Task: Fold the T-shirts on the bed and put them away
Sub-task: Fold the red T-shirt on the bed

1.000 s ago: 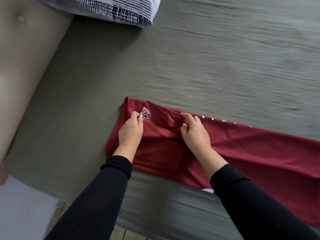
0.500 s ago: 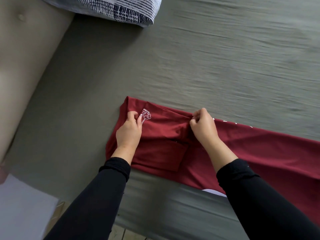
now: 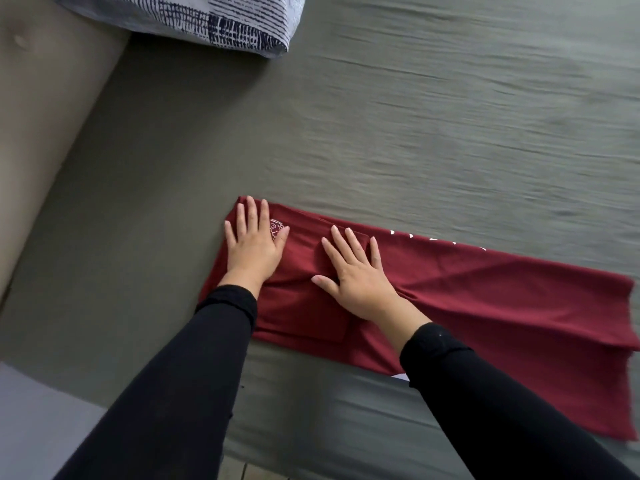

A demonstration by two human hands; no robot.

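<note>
Dark red T-shirt (image 3: 502, 306) folded into a long strip near the bed's (image 3: 415, 133) front edge, left hand (image 3: 252, 242) and right hand (image 3: 356, 275) both flat – fingers spread wide – pressing its left end, patterned pillow (image 3: 207, 19) at far left corner.

Soft, even daylight; motion blur smears the bed sheet (image 3: 450, 133), with wide-angle bending at the edges.

Legible text: none | maroon T-shirt (image 3: 485, 299): small white emblem (image 3: 277, 228) beside left hand (image 3: 252, 244), a drawing, no letters readable | white print (image 3: 436, 239) along the shirt's far edge: cropped by the fold, unreadable
</note>
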